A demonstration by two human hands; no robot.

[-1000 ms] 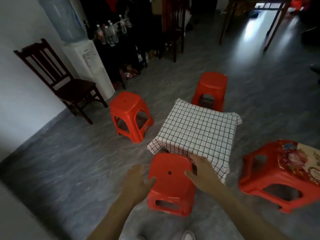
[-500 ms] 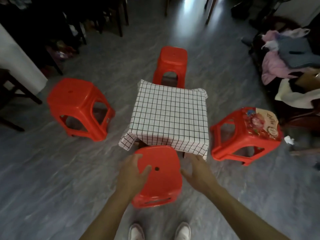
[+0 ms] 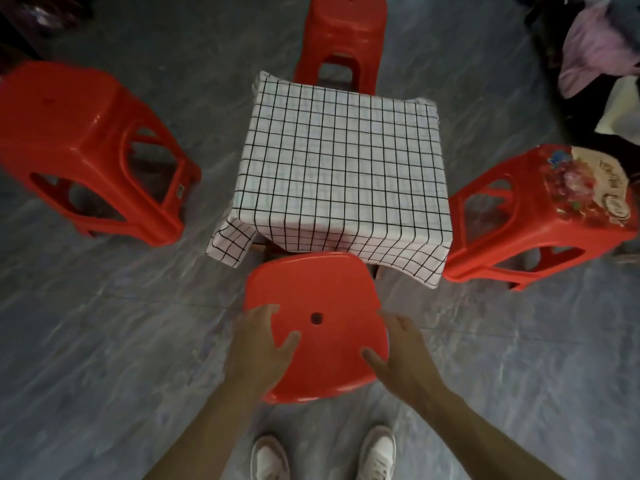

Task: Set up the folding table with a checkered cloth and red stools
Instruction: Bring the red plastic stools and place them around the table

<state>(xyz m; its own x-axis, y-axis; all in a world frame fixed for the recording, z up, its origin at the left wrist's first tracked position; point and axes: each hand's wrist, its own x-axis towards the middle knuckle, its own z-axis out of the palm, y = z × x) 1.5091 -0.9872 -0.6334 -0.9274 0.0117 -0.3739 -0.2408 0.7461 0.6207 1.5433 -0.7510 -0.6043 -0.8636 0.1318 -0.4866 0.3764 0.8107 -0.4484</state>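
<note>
As each side of the table needs a seat, the left stool waits apart; left hand & right hand, fingers spread, flank the near stool w/ front edge under the checkered cloth; right stool stands beside.

Dim, soft indoor light; faint sheen on glossy grey marbled floor; wide-angle bending and blur at edges.

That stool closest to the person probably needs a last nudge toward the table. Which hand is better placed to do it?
Neither clearly, though the left has a slight edge. The left hand lies spread on the near stool's seat; the right hand sits at its right rim, thumb on top. The checkered cloth hangs just ahead.
</note>
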